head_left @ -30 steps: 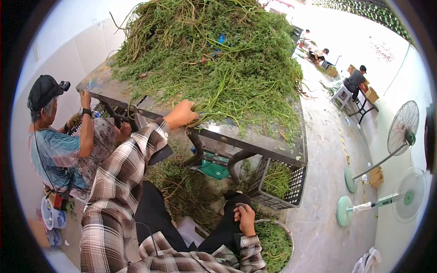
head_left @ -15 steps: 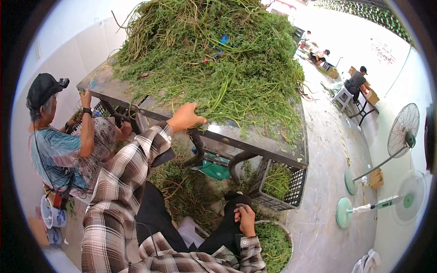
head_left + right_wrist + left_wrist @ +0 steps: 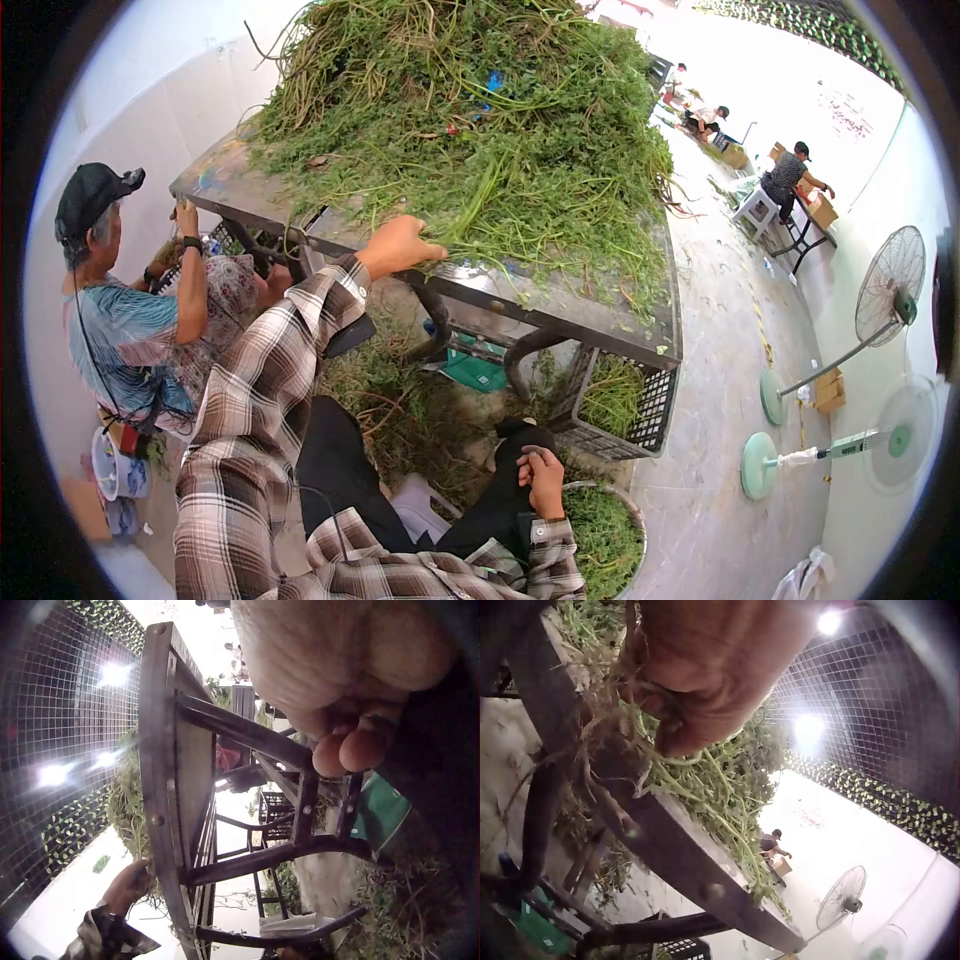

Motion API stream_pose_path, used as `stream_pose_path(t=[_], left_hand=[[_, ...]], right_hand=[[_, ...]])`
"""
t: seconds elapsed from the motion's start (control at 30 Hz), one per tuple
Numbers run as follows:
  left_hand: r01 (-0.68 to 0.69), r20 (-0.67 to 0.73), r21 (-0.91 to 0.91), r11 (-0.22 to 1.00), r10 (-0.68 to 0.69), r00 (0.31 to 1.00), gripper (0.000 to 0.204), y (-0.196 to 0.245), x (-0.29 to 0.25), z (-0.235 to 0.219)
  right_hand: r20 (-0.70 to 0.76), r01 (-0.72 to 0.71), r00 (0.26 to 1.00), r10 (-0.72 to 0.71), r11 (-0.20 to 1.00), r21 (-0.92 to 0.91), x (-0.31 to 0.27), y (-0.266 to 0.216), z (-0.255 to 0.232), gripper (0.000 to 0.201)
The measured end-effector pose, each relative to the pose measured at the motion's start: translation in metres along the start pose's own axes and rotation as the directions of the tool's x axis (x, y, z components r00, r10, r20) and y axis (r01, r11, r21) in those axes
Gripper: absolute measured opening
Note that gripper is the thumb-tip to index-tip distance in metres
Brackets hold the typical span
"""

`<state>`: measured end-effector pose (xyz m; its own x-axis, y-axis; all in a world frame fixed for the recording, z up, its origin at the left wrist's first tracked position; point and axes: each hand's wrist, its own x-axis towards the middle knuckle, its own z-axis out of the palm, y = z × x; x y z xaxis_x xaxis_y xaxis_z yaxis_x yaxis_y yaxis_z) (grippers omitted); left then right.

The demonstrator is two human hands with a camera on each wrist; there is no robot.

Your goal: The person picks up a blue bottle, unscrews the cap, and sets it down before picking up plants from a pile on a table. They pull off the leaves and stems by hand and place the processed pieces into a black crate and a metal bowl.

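Note:
My left hand [image 3: 402, 246] is at the near edge of a dark table [image 3: 490, 303], beside a big heap of leafy green plants [image 3: 450, 140]. In the left wrist view, the curled fingers of my left hand [image 3: 712, 682] pinch thin green stems [image 3: 676, 766]. Tangled brown roots [image 3: 592, 739] hang from that side over the table edge. My right hand [image 3: 541, 482] rests on my right thigh, its fingers loosely curled and holding nothing. In the right wrist view, two fingertips of the right hand [image 3: 337, 667] show against dark trousers.
Below the table stand a black crate [image 3: 650, 410] of greens and a green bag [image 3: 473, 368]. A round basket [image 3: 641, 530] of greens is by my right leg. Another person [image 3: 135, 310] sits at the left. Two fans [image 3: 885, 280] [image 3: 758, 466] stand at the right.
My left hand shifted slightly right along the table edge, then back left and a little up. The right hand stays on the thigh. A far seated person has stretched out an arm.

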<state>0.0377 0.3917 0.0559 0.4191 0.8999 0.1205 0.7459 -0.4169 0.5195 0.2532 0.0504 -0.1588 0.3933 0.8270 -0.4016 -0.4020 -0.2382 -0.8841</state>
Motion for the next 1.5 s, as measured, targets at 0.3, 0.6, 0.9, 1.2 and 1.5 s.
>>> stream_pose_path(t=[0.3,0.6,0.9,1.2,1.5], left_hand=[[0.011,-0.030,-0.094,0.996,-0.014,0.999,0.032,0.010,0.007,-0.022],[-0.333,-0.676,-0.399,0.854,-0.029,0.737,0.043,0.067,0.058,-0.178],[-0.272,-0.647,-0.435,0.858,-0.088,0.758,0.045,0.076,0.076,-0.189],[-0.285,-0.665,-0.509,0.812,-0.161,0.729,0.034,0.079,0.067,-0.196],[-0.338,-0.647,-0.484,0.807,-0.071,0.759,0.031,0.075,0.064,-0.182]], right_hand=[[0.006,-0.002,1.000,0.002,0.999,0.042,0.001,0.004,-0.003,0.020],[0.006,-0.006,1.000,0.006,1.000,0.024,-0.001,-0.002,0.000,0.022],[-0.003,-0.004,1.000,0.004,1.000,0.022,0.003,0.001,0.002,0.021],[0.009,-0.004,1.000,0.004,0.999,0.048,0.007,0.003,0.001,0.021],[0.003,-0.001,1.000,0.001,0.999,0.037,0.005,0.004,-0.002,0.021]])
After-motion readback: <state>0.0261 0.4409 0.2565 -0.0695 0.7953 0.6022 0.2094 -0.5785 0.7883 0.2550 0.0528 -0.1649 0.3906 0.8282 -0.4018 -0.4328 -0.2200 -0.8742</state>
